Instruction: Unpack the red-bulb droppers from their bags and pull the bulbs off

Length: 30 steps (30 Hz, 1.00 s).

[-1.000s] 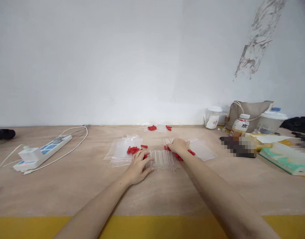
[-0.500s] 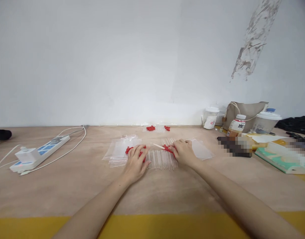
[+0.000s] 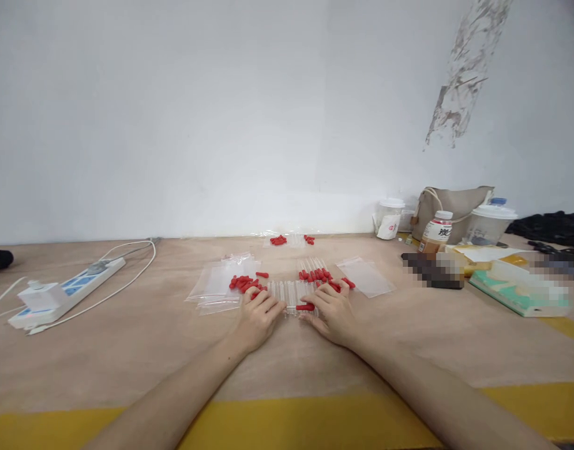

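My left hand (image 3: 257, 320) pinches one end of a thin glass dropper tube (image 3: 291, 307). At the tube's other end, my right hand (image 3: 334, 314) grips a red rubber dropper bulb (image 3: 305, 307), and the two pieces meet between my hands. Beneath them lies a row of clear glass tubes (image 3: 282, 291). Loose red bulbs (image 3: 242, 283) are piled by my left fingers, on the edge of a stack of clear plastic bags (image 3: 216, 284). Beyond my right hand, several droppers with red bulbs fitted (image 3: 315, 274) lie side by side.
Another plastic bag (image 3: 369, 278) lies at the right. Near the wall is a bag holding red bulbs (image 3: 278, 239). A power strip (image 3: 75, 287) with a white cable stands left. Cups, a drink bottle (image 3: 436, 234), a grey bag (image 3: 456, 209) and a tissue pack (image 3: 516, 294) occupy the right.
My right hand has come from the fitted droppers back toward my left hand. A tube and a red bulb are now held between both hands. The view has shifted slightly.
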Each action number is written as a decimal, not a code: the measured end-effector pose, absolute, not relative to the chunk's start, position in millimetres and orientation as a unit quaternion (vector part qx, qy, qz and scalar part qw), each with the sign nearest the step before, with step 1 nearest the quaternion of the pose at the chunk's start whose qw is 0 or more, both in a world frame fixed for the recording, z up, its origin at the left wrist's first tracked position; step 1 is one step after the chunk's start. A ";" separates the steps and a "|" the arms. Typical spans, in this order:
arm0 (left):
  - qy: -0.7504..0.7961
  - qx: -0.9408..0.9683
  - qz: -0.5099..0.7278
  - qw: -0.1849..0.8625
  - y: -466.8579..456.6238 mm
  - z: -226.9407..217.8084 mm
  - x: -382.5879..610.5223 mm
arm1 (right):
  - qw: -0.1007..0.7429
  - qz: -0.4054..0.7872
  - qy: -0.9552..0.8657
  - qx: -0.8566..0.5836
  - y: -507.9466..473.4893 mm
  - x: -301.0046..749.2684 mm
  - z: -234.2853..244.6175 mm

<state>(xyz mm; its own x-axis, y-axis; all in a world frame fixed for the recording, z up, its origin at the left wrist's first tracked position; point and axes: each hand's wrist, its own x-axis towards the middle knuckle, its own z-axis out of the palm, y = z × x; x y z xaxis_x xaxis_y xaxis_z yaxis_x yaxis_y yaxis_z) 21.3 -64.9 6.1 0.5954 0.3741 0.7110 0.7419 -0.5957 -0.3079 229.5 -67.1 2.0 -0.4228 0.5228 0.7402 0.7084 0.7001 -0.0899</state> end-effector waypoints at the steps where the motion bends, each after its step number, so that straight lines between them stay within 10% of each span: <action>1: -0.332 -0.840 -0.306 0.302 -65.6 6.3 21.6 | 0.395 -0.133 -0.834 -0.361 -67.4 228.7 0.8; 24: -0.325 -0.852 -0.300 0.280 -74.2 7.2 18.6 | 0.338 -0.099 -0.879 -0.322 -76.8 238.4 12.1; 30: -0.398 -0.804 -0.378 0.229 -57.4 9.1 -7.1 | 0.476 -0.029 -0.747 -0.463 -51.4 268.7 13.6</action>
